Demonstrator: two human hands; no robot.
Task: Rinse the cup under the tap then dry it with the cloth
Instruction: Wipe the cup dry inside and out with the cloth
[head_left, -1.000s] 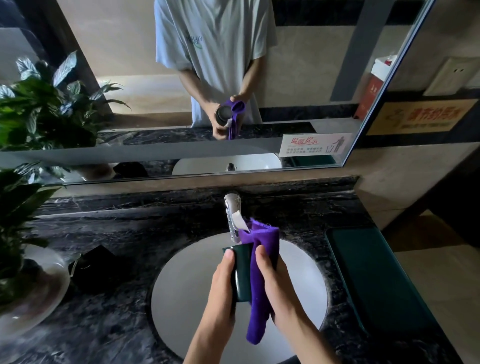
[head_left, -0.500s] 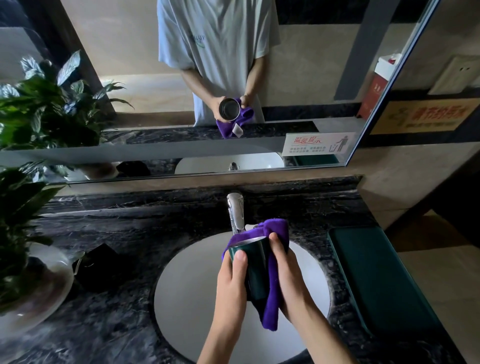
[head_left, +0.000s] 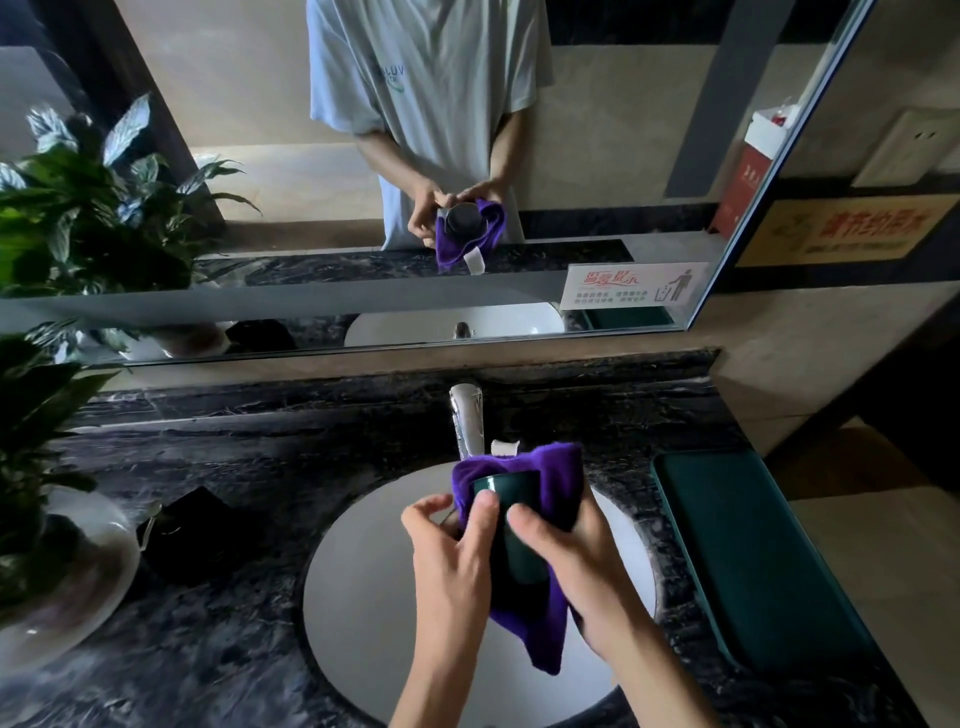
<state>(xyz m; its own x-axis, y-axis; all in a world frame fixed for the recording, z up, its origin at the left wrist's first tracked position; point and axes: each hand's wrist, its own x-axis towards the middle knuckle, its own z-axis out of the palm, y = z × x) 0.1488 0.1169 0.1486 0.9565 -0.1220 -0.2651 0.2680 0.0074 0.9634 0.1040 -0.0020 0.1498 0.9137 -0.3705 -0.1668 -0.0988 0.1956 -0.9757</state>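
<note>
1. Two bare hands meet at the lower centre of the frame, above a white round sink (head_left: 363, 587) set in a dark marbled counter (head_left: 234, 649)
2. A dark green cup (head_left: 511, 525) sits between the hands, tipped away from the viewer, wrapped in a purple cloth (head_left: 558, 480)
3. The left hand (head_left: 452, 566) curls around the cup's left side, thumb lying on the cup wall
4. The right hand (head_left: 576, 561) cradles cloth and cup from the right, thumb pressed on the cup
5. A chrome tap (head_left: 467, 421) stands just above the cloth
6. A leafy plant (head_left: 47, 374) fills the left edge; a green tray (head_left: 753, 561) lies at right
7. A mirror (head_left: 260, 171) across the top reflects the person
</note>
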